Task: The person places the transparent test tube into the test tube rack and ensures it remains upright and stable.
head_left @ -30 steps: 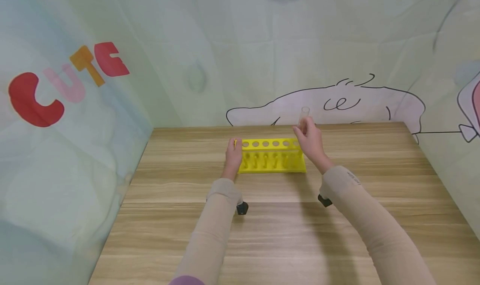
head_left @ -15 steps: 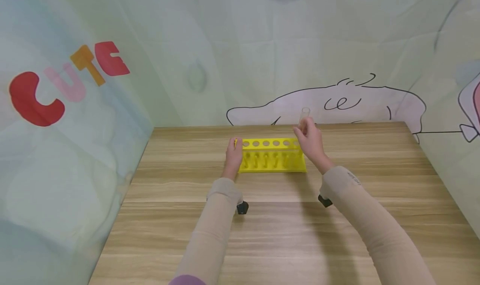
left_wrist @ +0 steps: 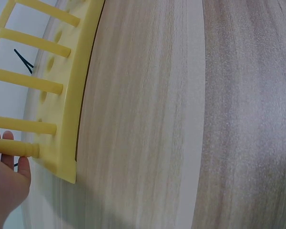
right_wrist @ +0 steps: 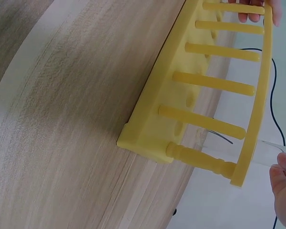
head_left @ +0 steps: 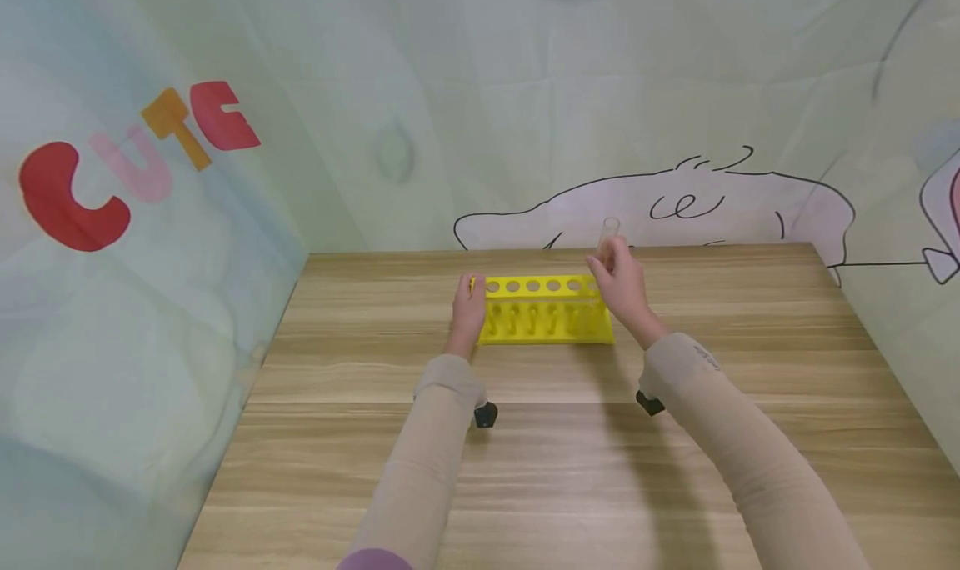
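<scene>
A yellow test tube rack stands on the wooden table, with a row of round holes in its top bar and pegs beneath. My left hand grips its left end; in the left wrist view the fingers lie around the end post. At the opposite end, my right hand pinches a clear test tube, its open rim pointing up. In the right wrist view the tube runs from the fingertips past the top bar, and its lower part shows faintly behind the end post.
The wooden table ends at a printed cloth backdrop behind the rack and at both sides. A dark cable shows beyond the rack in the right wrist view. Both wrists carry small black devices.
My right hand and the test tube have sunk very slightly toward the rack. The left hand keeps its grip, and the rack has stayed in place.
</scene>
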Demonstrator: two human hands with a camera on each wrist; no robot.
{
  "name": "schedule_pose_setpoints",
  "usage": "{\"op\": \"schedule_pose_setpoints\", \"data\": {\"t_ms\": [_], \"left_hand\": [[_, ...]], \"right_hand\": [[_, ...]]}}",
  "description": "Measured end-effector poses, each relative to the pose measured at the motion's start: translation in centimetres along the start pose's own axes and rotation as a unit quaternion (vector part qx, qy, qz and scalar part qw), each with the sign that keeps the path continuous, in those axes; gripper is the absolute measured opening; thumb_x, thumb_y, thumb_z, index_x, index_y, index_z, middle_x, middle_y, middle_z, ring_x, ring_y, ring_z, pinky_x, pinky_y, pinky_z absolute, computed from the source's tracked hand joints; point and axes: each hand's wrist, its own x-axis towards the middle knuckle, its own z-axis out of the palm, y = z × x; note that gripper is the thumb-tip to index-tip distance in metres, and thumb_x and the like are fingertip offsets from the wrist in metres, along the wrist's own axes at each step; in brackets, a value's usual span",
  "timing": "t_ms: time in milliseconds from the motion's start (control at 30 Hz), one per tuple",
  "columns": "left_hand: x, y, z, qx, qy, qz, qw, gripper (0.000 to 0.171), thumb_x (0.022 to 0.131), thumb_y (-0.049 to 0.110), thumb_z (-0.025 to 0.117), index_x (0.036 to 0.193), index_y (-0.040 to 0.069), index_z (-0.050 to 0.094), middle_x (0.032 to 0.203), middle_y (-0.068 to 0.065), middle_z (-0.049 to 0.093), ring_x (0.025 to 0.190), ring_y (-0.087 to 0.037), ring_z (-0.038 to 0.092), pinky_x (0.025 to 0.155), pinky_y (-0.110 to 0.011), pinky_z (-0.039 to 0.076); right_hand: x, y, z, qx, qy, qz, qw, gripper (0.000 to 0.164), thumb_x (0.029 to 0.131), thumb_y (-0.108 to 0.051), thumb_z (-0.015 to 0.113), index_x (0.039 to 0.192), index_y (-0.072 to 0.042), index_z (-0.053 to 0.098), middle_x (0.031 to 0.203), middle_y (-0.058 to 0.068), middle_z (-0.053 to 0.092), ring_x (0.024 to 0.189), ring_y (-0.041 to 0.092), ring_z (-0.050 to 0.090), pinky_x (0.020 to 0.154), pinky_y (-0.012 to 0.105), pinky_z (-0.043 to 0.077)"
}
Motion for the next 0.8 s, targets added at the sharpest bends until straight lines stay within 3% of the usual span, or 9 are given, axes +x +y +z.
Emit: {"op": "schedule_pose_setpoints", "data": {"t_ms": [800], "left_hand": [[0.06,0.00,-0.03,0.012,0.001,-0.014,0.9998,0.029,0.094,0.036,0.032,0.109,0.014,0.045,0.117,-0.008,0.049,0.109,-0.024,0.043,0.095,-0.042,0.035]], "right_hand": [[-0.08,0.44,0.44,0.000,-0.004,0.007,1.000,0.015,0.090,-0.018,0.048,0.091,-0.008,0.038,0.079,0.007,0.043,0.070,0.020,0.039,0.063,0.027,0.038]]}}
